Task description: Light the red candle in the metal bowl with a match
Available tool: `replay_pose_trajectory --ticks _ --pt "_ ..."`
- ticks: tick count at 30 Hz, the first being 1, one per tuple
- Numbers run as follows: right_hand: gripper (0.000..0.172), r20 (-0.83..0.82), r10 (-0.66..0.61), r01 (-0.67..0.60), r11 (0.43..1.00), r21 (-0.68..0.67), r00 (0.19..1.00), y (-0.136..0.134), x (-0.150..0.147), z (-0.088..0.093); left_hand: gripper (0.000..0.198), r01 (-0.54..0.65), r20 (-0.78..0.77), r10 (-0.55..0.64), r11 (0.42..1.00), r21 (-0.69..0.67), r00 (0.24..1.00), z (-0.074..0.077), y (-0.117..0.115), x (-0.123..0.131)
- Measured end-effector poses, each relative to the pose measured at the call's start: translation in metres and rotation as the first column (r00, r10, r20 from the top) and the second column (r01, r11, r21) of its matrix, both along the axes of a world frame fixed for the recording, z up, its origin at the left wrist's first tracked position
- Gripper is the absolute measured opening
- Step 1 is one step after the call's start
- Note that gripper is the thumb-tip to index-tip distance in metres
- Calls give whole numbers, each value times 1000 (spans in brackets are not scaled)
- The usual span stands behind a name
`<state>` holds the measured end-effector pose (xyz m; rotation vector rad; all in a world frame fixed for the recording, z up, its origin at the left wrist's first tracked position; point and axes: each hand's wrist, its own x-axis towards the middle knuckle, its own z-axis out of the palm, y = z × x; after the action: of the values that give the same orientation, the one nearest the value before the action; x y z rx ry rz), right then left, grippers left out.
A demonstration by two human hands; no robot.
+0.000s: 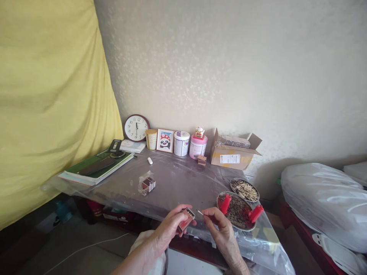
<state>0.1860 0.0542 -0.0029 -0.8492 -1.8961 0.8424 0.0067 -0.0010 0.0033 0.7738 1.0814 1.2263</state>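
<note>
On the plastic-covered table [177, 183], the work sits at the near edge, with a cardboard box [233, 152], a clock [136, 127] and some tins against the wall well behind it. Closer, two metal dishes stand at the right: the far dish [245, 190] holds pale matchsticks, the near dish [236, 212] holds darker bits with two red pieces lying across it. Both are just beside the right hand, so the supply is within easy reach.

Smaller still, the left hand [169, 229] grips a matchbox [186, 219] by its sides, fingers curled around it, the open end tilted up and toward the right. Sticks seem to fill part of it already. The right hand [219, 225] pinches one match [200, 212] between thumb and forefinger, its tip aimed at the box mouth, close but not yet inside.

Doing this well likely means holding the box steady and level enough that sticks inside do not slide out, lining the match parallel with those already packed, and pushing it in flat rather than at an angle.
</note>
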Motion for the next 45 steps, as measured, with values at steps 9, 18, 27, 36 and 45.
replay_pose_trajectory --ticks 9,18,27,36,45 --pt "10 47 -39 22 951 309 998 -7 -3 0 36 -46 6 46 998 50 999 2 -2 1" --pt "18 111 -23 -26 904 427 994 -11 -7 -4 31 -8 93 5 999 34 996 -1 -1 4" --pt "7 -48 16 2 940 342 999 -15 -13 2 31 11 184 -18 999 37 983 1 -1 5" --pt "15 -40 -44 55 938 343 998 -14 -14 -3 27 -61 183 42 993 102 982 -4 3 5" --pt "50 90 -7 -23 948 319 996 -12 -16 -13 25 -11 170 -19 985 172 985 -6 0 5"
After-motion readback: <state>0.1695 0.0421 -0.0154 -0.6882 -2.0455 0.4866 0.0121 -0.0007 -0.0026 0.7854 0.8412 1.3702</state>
